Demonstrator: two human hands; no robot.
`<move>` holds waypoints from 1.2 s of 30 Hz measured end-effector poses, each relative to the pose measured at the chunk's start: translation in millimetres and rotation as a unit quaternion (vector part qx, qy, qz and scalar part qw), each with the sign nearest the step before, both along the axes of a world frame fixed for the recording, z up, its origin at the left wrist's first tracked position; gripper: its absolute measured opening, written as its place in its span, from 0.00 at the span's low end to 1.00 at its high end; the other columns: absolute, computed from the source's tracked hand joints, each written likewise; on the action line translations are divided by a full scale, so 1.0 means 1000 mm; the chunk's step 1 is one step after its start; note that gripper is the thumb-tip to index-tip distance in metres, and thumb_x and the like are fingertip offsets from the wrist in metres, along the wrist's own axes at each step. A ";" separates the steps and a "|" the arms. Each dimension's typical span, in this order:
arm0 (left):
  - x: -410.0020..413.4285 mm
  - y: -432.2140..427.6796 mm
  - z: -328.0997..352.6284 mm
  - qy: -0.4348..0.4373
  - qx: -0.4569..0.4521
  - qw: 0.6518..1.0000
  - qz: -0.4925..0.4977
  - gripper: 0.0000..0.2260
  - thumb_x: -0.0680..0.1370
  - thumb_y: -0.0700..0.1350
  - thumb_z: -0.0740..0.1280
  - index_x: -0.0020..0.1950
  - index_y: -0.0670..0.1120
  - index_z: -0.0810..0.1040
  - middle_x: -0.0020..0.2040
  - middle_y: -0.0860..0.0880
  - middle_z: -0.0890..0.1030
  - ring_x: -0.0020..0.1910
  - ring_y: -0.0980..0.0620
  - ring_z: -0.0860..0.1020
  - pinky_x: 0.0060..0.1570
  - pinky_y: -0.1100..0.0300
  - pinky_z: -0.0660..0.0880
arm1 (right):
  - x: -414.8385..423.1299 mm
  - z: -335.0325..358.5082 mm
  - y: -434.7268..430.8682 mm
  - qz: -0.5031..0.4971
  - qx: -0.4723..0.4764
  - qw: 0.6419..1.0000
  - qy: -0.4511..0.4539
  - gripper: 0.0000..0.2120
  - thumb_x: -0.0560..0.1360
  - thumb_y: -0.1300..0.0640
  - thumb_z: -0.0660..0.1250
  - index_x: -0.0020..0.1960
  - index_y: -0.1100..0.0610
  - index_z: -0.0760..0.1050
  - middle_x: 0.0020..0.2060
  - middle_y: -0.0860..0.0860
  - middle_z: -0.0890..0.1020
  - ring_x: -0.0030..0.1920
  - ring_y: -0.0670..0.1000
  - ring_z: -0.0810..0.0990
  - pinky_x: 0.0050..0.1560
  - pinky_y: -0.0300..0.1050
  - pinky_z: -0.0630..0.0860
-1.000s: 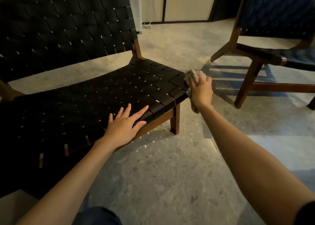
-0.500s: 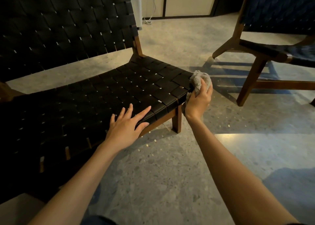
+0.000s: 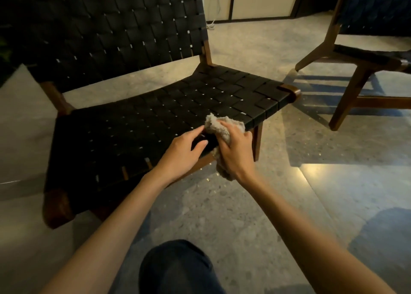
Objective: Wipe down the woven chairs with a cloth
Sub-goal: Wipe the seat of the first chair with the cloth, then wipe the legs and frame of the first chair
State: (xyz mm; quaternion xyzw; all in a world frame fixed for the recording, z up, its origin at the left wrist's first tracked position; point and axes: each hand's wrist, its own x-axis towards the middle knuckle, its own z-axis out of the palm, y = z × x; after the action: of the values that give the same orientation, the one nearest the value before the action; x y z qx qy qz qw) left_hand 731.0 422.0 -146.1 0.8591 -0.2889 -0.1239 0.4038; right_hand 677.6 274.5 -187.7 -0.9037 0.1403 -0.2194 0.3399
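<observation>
Closest in, my right hand [image 3: 235, 151] has its fingers curled tight round the bunched grey cloth [image 3: 216, 125]. The cloth sits on the front edge of the near chair [image 3: 138, 115], with a tail hanging down past the wrist. My left hand [image 3: 182, 153] lies just beside it on the weave, fingers loosely bent and holding nothing I can see, forefinger tip at the cloth's edge. I think the hanging tail is the first worry: if it brushes the floor [image 3: 255, 215] it could pick up grit and drag it across the straps. The cloth is wadded so small that each pass probably touches only a narrow band, so strips may get missed. Its fluffy fibres could also catch in the slits between straps or on the wooden front leg [image 3: 258, 142]. Leaning on the left hand might smear what is already wiped or nudge the chair on that glossy floor. The dim light would hide any dust left on the backrest [image 3: 111, 31]. As for what I cannot see, my knee [image 3: 178, 269] is cut by the bottom edge. The right hand covers most of the cloth and the place where it meets the seat. The seat's left corner is lost in shadow and the backrest's top is cropped. The second chair [image 3: 355, 57] shows only legs and part of its seat, and the cable [image 3: 217, 6] by the wall is blurred.
</observation>
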 end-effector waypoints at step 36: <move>-0.050 0.304 -0.028 0.041 -0.141 0.954 0.261 0.13 0.74 0.38 0.69 0.46 0.57 0.75 0.45 0.56 0.81 0.47 0.60 0.80 0.46 0.67 0.74 | 0.022 0.050 0.238 0.495 -0.357 0.791 0.025 0.38 0.68 0.56 0.75 0.74 0.59 0.63 0.74 0.60 0.62 0.74 0.60 0.60 0.67 0.56 0.64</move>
State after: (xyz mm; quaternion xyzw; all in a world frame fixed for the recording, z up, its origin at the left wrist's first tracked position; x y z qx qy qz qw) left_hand 681.1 726.2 -174.3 0.8333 -0.0526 -0.0077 0.5502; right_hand 699.8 512.9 -138.0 -0.9117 -0.4064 -0.0327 0.0512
